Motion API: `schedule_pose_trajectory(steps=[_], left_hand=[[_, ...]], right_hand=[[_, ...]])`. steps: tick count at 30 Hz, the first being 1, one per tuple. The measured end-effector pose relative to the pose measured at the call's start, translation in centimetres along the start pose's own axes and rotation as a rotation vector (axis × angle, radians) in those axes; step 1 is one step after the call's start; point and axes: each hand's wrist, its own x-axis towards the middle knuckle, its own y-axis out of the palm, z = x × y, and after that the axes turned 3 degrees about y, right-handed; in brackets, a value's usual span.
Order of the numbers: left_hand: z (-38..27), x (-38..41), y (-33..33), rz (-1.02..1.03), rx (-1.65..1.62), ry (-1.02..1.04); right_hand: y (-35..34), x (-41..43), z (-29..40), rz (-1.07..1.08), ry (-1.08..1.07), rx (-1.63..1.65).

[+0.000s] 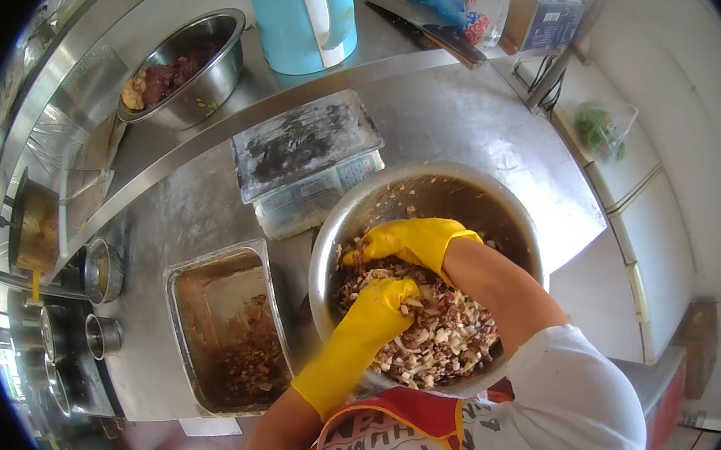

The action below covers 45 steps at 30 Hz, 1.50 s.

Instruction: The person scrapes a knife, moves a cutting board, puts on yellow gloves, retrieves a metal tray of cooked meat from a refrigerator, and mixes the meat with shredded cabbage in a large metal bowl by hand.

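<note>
A large stainless steel bowl holds a mix of chopped pale pieces and dark minced meat. Both my hands wear yellow rubber gloves and are inside this bowl. My left hand is curled in the mix, with a few pale bits on its fingers. My right hand lies farther back in the bowl, its fingers partly sunk in the mix near the left wall. To the left of the bowl stands a rectangular metal pan with remnants of a similar mix on its bottom.
Behind the bowl is a digital scale with a smeared metal plate. The raised shelf carries a steel bowl of dark meat, a light blue pitcher, knives and packages. Small metal pots stand at the left; bagged greens lie at the right.
</note>
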Motion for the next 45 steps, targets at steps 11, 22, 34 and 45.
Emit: schedule_pose_trajectory(steps=[11,22,34,45], left_hand=[[-0.8,-3.8,0.1,0.388,0.460,0.076],[6.2,8.2,3.4,0.134,0.694,-0.115],[0.6,-2.0,0.9,0.208,0.010,-0.423],[-0.9,0.5,3.7,0.387,0.358,-0.178]], right_hand=[[3.3,-11.1,-5.0,-0.036,-0.308,0.181],[-0.7,-2.3,-9.7,-0.090,0.538,0.001],[5.0,-17.1,-4.3,-0.317,0.349,-0.309],[2.2,-8.1,-9.0,-0.496,0.414,-0.031]])
